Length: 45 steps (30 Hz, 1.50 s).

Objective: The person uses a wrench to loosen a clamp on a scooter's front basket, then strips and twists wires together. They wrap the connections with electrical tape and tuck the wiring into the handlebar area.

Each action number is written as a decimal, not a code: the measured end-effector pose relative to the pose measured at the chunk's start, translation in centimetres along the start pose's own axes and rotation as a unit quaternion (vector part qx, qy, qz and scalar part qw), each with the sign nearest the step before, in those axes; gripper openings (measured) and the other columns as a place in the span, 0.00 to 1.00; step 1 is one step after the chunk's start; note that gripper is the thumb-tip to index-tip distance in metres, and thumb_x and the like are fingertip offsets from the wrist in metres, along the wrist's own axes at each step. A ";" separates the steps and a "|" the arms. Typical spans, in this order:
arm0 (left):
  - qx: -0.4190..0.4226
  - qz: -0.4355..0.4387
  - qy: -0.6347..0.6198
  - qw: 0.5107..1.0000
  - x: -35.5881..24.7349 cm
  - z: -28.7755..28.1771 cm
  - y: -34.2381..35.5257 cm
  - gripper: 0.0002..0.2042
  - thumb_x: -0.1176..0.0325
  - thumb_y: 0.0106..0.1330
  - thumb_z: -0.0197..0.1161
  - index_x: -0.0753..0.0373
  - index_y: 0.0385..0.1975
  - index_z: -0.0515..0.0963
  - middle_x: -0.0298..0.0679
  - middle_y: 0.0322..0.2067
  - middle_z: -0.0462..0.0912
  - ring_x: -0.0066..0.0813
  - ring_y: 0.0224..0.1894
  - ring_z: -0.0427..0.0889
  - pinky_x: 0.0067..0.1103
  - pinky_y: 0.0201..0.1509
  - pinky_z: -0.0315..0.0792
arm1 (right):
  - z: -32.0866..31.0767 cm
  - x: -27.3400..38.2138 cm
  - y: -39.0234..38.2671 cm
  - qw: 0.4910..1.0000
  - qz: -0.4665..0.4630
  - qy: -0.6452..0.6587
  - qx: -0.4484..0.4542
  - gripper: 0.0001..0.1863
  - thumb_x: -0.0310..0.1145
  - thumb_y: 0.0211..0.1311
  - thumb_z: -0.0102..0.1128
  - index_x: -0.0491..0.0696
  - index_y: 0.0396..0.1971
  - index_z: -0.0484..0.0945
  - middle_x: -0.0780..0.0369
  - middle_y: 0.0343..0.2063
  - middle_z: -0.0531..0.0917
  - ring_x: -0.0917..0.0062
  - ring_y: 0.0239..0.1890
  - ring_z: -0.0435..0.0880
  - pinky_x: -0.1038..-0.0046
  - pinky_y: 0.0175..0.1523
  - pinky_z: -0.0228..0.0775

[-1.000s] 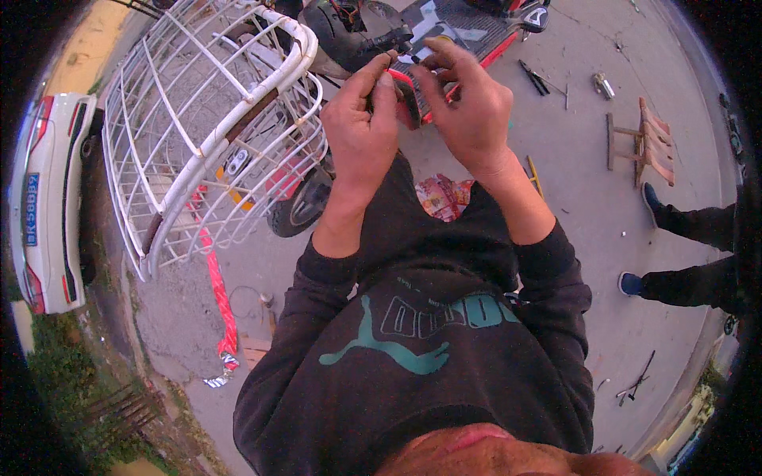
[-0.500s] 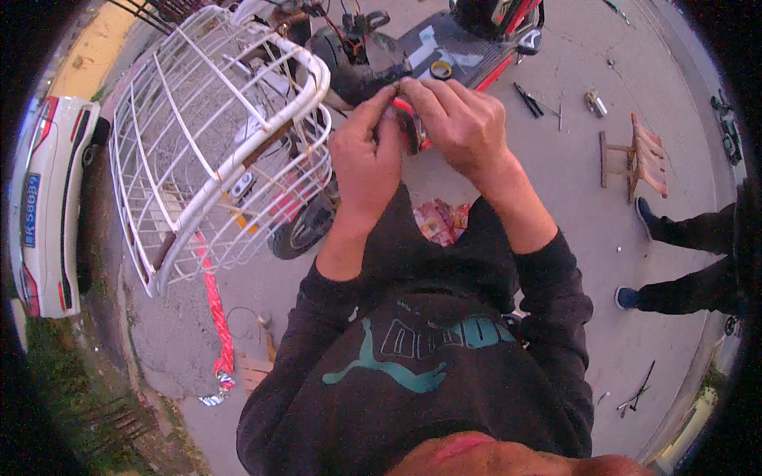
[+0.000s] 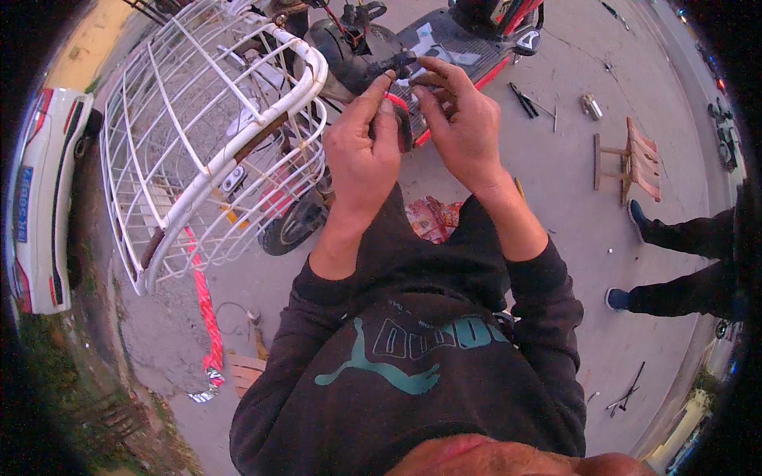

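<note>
My left hand [image 3: 365, 159] is closed, thumb and forefinger raised around something thin and dark that I cannot make out. Just right of it, my right hand [image 3: 464, 135] has its fingers curled around something small that I cannot make out. Both are beside the black front housing [image 3: 341, 51] of a scooter, which has loose red and black wires. A red-edged footboard [image 3: 488, 51] lies behind them. A white wire basket [image 3: 190, 127], rusty in places, stands to my left, above a black wheel [image 3: 290, 230].
A wooden folding stool [image 3: 639, 159], pliers [image 3: 524, 101] and a silver cylinder [image 3: 591, 107] are on the pavement [image 3: 571, 238]. Another person's legs [image 3: 683, 293] are at right. A white car [image 3: 44, 190] is at far left, and red striped material [image 3: 205, 317] lies below the basket.
Since half a second ago both hands have shifted slightly up and left in the picture, and the right hand's fingertips have lifted a little apart from the left's.
</note>
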<state>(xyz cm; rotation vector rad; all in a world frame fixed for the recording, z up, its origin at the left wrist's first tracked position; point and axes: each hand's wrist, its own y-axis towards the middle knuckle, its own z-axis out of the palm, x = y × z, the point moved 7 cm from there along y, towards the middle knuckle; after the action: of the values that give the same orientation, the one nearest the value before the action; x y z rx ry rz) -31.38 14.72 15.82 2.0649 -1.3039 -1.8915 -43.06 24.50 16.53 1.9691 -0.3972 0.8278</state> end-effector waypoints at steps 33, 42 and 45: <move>0.083 -0.102 -0.138 0.982 2.2 1.0 -0.7 0.21 0.76 0.73 0.50 0.68 0.66 0.65 0.47 0.54 0.80 0.30 0.54 0.81 0.24 0.56 0.74 | 5.4 -1.6 -0.6 0.914 0.233 0.308 0.124 0.15 0.37 0.71 0.59 0.37 0.42 0.79 0.62 0.29 0.84 0.82 0.27 0.80 0.78 0.31 0.73; 0.087 -0.038 0.073 0.993 0.7 0.5 -0.4 0.21 0.72 0.73 0.51 0.67 0.66 0.67 0.53 0.45 0.84 0.38 0.48 0.85 0.30 0.52 0.75 | 5.0 -1.5 -0.2 0.966 0.155 0.198 0.052 0.13 0.32 0.72 0.53 0.35 0.41 0.79 0.49 0.31 0.84 0.65 0.35 0.86 0.64 0.39 0.75; 0.059 0.044 0.086 0.994 0.2 0.7 -0.2 0.21 0.70 0.74 0.51 0.67 0.66 0.66 0.52 0.41 0.85 0.39 0.42 0.86 0.31 0.44 0.76 | 6.2 -2.6 -0.7 0.927 0.212 0.308 0.039 0.14 0.31 0.72 0.54 0.33 0.42 0.79 0.55 0.31 0.86 0.76 0.34 0.83 0.70 0.39 0.76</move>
<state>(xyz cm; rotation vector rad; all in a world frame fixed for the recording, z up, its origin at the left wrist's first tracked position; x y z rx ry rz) -31.91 15.06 15.40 2.1300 -1.4691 -1.5965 -42.16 19.44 12.17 1.5930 -0.4164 1.6975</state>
